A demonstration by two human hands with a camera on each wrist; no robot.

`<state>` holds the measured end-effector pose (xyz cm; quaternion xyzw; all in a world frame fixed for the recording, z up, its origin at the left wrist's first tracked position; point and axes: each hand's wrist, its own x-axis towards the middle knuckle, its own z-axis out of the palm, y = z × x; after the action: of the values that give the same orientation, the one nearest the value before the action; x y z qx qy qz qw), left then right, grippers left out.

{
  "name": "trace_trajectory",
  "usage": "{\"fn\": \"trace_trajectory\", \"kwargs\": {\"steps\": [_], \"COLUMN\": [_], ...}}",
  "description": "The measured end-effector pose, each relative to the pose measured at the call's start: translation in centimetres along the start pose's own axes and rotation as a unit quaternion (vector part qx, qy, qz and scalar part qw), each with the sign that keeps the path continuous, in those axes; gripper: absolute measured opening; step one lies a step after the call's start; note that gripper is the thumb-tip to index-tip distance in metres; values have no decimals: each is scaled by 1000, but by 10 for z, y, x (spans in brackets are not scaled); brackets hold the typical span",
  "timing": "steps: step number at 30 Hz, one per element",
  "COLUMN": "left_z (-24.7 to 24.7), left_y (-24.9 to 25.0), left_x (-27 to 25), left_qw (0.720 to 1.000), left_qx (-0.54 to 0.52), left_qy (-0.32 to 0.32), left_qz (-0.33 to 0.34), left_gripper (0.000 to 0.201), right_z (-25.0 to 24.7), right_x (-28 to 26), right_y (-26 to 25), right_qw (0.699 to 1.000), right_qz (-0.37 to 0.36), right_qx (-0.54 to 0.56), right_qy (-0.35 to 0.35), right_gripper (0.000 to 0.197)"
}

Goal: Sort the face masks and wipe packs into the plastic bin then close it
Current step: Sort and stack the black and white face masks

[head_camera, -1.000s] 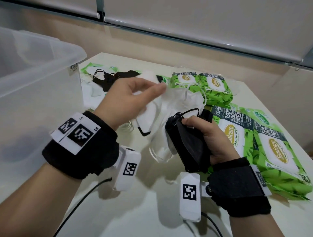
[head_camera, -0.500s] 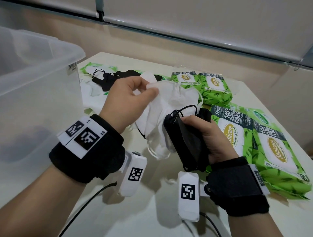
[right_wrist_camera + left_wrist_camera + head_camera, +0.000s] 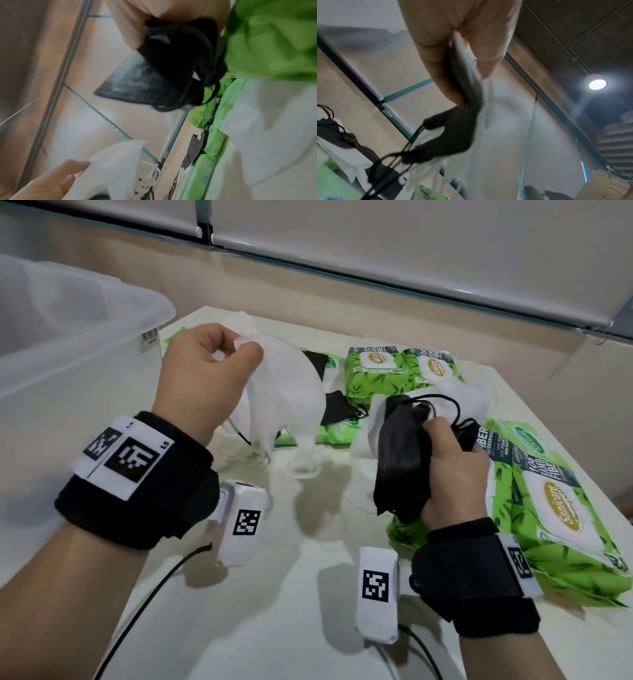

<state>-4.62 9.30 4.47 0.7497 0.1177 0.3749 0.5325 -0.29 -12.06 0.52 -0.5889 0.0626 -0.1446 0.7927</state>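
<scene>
My left hand (image 3: 219, 371) pinches a bunch of white face masks (image 3: 291, 395) between thumb and fingers and holds it above the table; their ear loops dangle below. In the left wrist view the fingers (image 3: 443, 65) clamp the white masks (image 3: 488, 108), with a dark mask (image 3: 452, 135) among them. My right hand (image 3: 452, 460) grips a stack of black face masks (image 3: 400, 457) upright, loops trailing over the fingers; the right wrist view shows the same black masks (image 3: 145, 83). Green wipe packs (image 3: 555, 508) lie on the table at the right. The clear plastic bin (image 3: 68, 364) stands at the left.
More green wipe packs (image 3: 400, 371) lie at the back of the white table (image 3: 274, 611), with loose white masks (image 3: 462, 395) and a black mask (image 3: 342, 405) between them. A wall with roller blinds (image 3: 411, 241) runs behind the table. Cables trail from both wrist cameras.
My left hand has lifted the white masks up and to the left, away from the right hand. The right hand still holds the black stack, now a little further right.
</scene>
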Motion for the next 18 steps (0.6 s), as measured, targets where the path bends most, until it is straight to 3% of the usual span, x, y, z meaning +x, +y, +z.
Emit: {"fn": "trace_trajectory", "kwargs": {"steps": [2,4,7,10,13,15,18], "left_z": [-4,-7,-7,-5,1,8,13], "left_y": [1,4,6,4,4,6,8], "left_x": [0,-4,-7,-8,-13,-19,-24], "left_qw": [999,991,962,925,915,919,932], "left_qx": [7,4,60,132,136,135,135], "left_qy": [-41,-131,-249,-323,-342,-324,-288], "left_qz": [13,38,95,147,166,177,176], "left_gripper": [19,15,21,30,26,12,10], "right_z": [-1,-1,3,3,4,5,7], "right_x": [2,1,-1,-3,-6,-10,-15], "right_y": [1,3,6,6,5,3,2], "right_qw": [999,998,993,987,982,975,968], "right_qz": [-28,-58,-106,-125,-128,-136,-134], "right_qx": [5,-14,-53,-91,-115,-131,-151], "right_qy": [25,21,-13,-36,-75,-114,-147], "right_gripper": [21,21,9,3,16,21,21]}}
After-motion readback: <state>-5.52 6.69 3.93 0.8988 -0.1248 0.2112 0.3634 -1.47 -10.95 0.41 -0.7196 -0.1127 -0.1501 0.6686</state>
